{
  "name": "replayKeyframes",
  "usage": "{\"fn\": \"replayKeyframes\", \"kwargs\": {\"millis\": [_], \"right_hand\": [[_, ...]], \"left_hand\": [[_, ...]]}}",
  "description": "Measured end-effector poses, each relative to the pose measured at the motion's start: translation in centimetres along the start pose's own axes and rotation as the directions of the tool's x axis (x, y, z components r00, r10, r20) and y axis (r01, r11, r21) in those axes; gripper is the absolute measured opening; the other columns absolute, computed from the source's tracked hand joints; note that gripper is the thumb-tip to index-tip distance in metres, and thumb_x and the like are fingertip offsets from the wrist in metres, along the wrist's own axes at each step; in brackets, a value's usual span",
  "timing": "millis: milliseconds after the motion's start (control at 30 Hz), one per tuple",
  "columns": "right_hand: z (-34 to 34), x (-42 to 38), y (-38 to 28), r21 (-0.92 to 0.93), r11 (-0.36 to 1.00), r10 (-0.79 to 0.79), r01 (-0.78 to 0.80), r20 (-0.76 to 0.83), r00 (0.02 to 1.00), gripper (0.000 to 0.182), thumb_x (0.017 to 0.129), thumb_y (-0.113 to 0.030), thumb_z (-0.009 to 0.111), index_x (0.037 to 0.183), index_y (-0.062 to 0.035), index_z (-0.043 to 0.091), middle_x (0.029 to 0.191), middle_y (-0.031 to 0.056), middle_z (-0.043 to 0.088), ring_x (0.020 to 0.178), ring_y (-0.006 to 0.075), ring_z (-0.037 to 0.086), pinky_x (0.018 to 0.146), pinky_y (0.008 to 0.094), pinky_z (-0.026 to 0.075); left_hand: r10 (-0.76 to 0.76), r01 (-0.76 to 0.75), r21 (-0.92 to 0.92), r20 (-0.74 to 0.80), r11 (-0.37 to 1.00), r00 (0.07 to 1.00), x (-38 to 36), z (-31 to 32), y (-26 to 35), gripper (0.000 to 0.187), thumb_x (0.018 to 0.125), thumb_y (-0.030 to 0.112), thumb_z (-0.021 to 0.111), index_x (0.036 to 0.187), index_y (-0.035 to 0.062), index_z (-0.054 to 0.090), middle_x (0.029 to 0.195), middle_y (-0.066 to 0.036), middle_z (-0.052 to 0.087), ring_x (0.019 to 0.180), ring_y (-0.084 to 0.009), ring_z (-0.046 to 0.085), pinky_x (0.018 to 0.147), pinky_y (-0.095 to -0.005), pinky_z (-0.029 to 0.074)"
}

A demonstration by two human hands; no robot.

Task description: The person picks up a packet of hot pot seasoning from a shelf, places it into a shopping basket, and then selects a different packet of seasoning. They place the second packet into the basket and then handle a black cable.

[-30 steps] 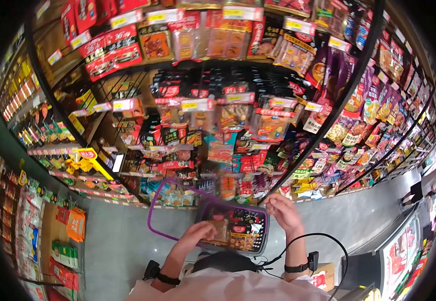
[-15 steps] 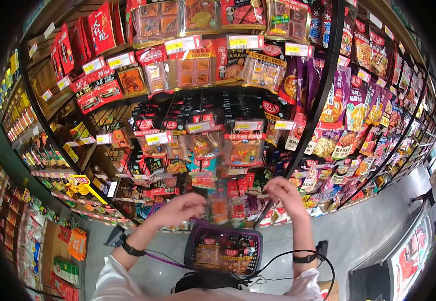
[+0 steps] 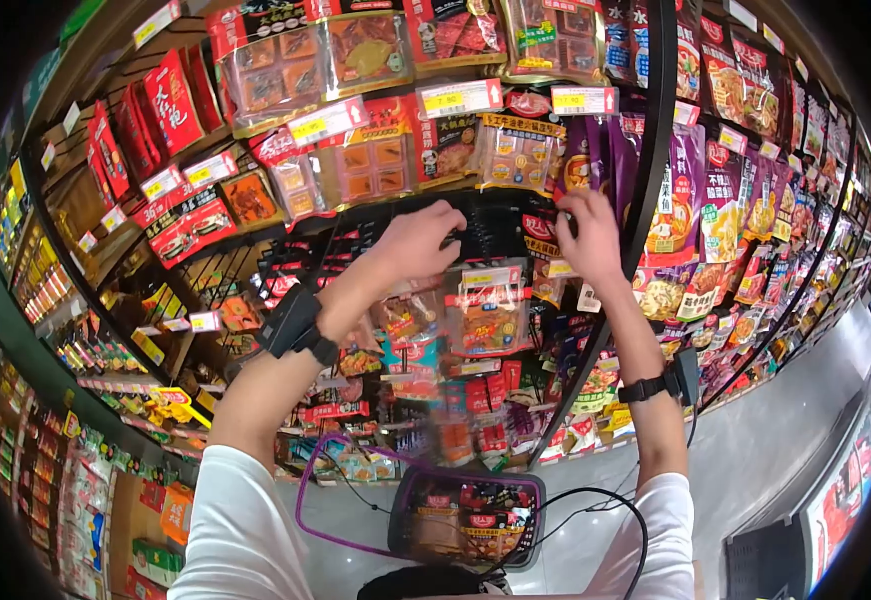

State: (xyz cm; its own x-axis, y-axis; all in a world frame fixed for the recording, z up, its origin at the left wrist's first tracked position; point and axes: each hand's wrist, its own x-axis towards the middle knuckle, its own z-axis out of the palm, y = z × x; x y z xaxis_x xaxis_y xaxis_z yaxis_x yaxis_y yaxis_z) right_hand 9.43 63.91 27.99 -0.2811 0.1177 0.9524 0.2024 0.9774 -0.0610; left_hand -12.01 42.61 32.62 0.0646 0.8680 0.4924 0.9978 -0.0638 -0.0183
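Head view: nearest, low by the person's body, a basket with packs lying in it sits on the floor, its purple handle tipped out to the left. Above it both arms reach forward, each with a black band at the wrist.

The left hand is over the row of black packs, palm down, fingers bent; its grip is apart, with nothing seen in it. The right hand is beside a red-labelled pack, just left of the black post; its grip is apart too, thumb and fingers curved around a gap. Whether either touches a pack, I cannot tell.

The step looks like a reach in to the hanging goods. Taking hold from here would call for closing on a pack's top edge and drawing it clear of its hook and the price tag.

Farther up hang the windowed packs, and off left, red packets.
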Motion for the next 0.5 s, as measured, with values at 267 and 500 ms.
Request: {"fn": "replayKeyframes", "kwargs": {"millis": [267, 500], "right_hand": [[-4.2, 6.8, 2.8, -0.36, 0.863, -0.313, 0.355, 0.173, 0.934, 0.017, 0.078, -0.011, 0.066, 0.093, -0.0041, 0.062, 0.092, 0.0097, 0.06, 0.094, 0.0288, 0.058, 0.095, 0.0413, 0.044], [-4.8, 6.0, 5.2, -0.443, 0.744, -0.301, 0.5, 0.446, 0.843, 0.015, 0.08, -0.017, 0.064, 0.09, -0.0072, 0.062, 0.077, 0.0054, 0.061, 0.078, 0.0232, 0.06, 0.079, 0.0364, 0.046]], "left_hand": [[-0.207, 0.206, 0.033, 0.027, 0.978, 0.978, 8.6, 3.5, -5.0, 0.04, 0.085, 0.031, 0.064, 0.114, 0.0044, 0.061, 0.117, -0.018, 0.061, 0.108, -0.0365, 0.061, 0.092, -0.044, 0.05], [-0.353, 0.36, -0.01, 0.172, 0.933, 0.92, 13.5, 5.3, -7.1, 0.057, 0.082, 0.035, 0.065, 0.125, -0.0012, 0.056, 0.124, -0.026, 0.061, 0.118, -0.0393, 0.057, 0.099, -0.0429, 0.047]]}}
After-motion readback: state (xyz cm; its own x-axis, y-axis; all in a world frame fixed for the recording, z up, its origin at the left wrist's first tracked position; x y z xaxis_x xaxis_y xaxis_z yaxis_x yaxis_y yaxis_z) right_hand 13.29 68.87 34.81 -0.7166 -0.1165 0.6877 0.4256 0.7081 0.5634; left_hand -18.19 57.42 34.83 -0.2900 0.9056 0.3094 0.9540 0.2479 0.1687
